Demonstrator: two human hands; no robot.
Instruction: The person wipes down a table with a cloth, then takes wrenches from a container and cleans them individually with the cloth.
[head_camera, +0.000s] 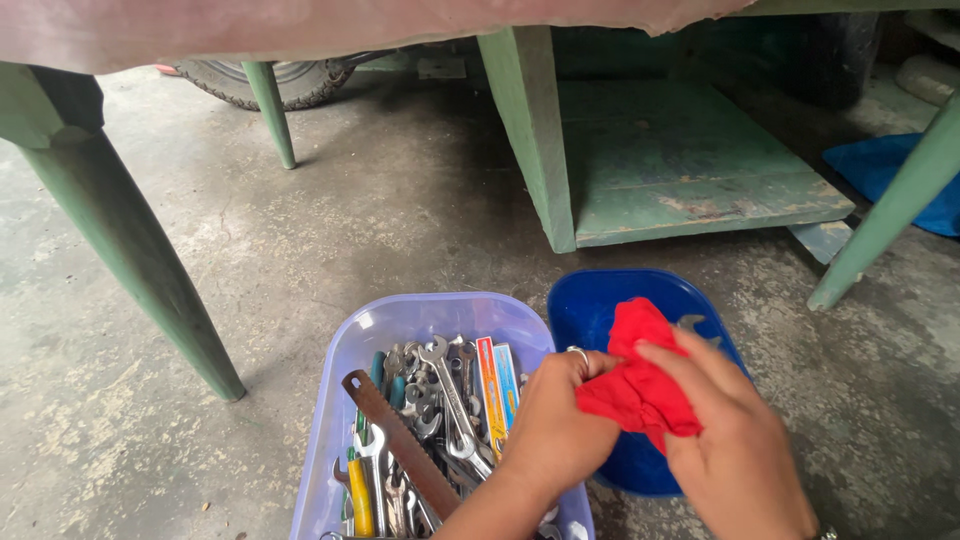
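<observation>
Both hands were closed around a red cloth (637, 385), held just above the near rim of a dark blue tub (600, 310) on the concrete floor (330, 230). The left hand (555, 430), with a ring on one finger, pinched the cloth's left edge; the right hand (735, 440) gripped it from the right and near side, fingers curled over the fabric. The grey open end of a wrench (692, 323) stuck out from the far right of the cloth, the rest of it wrapped inside.

Just left of the blue tub, touching it, sat a pale lilac tub (420, 310) heaped with spanners (450, 395), a rusty saw blade (400, 440), a yellow-handled tool (359, 505) and a flat orange and blue packet (496, 378).

Farther off stood green table legs (130, 250) and a low green wooden platform (680, 165). A tyre (270, 85) lay at the far left, and something blue (885, 165) on the floor at the far right.
</observation>
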